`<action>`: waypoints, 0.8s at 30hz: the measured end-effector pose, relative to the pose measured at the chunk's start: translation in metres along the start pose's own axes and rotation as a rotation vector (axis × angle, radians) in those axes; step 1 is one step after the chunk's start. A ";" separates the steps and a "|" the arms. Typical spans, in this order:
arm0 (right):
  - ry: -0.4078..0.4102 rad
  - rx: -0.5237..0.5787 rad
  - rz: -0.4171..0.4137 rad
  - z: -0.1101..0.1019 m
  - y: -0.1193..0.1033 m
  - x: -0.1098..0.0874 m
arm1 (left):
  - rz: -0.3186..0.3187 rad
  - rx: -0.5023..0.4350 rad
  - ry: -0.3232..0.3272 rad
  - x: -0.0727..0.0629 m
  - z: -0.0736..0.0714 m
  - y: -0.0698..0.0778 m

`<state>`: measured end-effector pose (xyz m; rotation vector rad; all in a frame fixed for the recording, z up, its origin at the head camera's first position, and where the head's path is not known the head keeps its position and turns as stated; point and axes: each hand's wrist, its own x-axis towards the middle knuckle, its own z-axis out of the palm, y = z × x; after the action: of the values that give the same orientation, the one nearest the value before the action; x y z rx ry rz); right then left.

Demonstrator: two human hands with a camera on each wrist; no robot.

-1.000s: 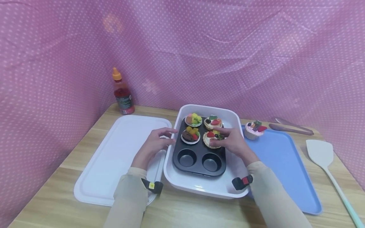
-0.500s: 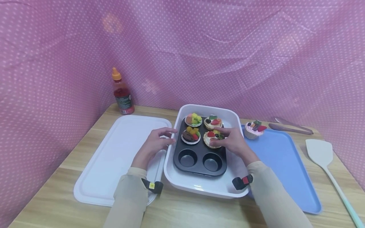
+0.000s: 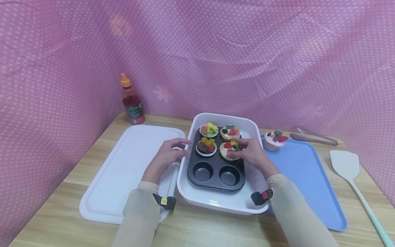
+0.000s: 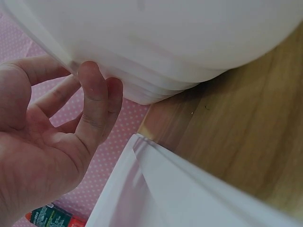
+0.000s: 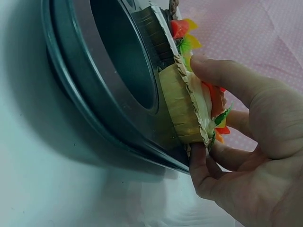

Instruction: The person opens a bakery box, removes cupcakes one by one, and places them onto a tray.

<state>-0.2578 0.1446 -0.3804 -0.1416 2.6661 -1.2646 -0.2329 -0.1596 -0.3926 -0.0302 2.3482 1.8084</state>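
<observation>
In the head view, a dark muffin tin [image 3: 216, 164] lies in a white tub [image 3: 213, 204], with several fruit-topped tarts in its back cups and two bare cups at the front. My right hand [image 3: 253, 152] grips a fruit tart [image 5: 182, 106] at the tin's middle right, thumb and fingers about its edge. Much of the tart's gold side shows above the tin in the right wrist view. My left hand [image 3: 170, 154] holds the tub's left rim. In the left wrist view, some of its bent fingers [image 4: 93, 87] lie against the tub's outer wall.
Left of the tub lies a white lid [image 3: 123, 171], a sauce bottle [image 3: 133, 103] behind it. On the right, a blue tray [image 3: 305, 181] bears a pink-topped tart [image 3: 273, 141]. Tongs [image 3: 313, 139] and a pale spatula [image 3: 345, 164] lie beyond.
</observation>
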 end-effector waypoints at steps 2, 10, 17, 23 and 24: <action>0.001 0.002 0.002 0.000 0.000 0.000 | 0.000 0.000 0.000 0.000 0.000 0.000; 0.003 0.010 0.001 0.000 -0.001 0.000 | -0.011 0.005 -0.001 0.001 -0.001 -0.001; 0.010 0.009 0.006 0.000 0.000 0.000 | -0.004 0.008 -0.003 0.001 0.000 -0.002; 0.010 0.014 0.008 0.000 -0.001 0.000 | -0.004 0.008 -0.002 0.002 0.000 -0.002; 0.010 0.016 0.008 0.000 -0.001 0.000 | -0.004 0.008 -0.002 0.002 0.000 -0.002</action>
<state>-0.2573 0.1441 -0.3797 -0.1229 2.6617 -1.2882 -0.2347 -0.1600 -0.3947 -0.0320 2.3518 1.7963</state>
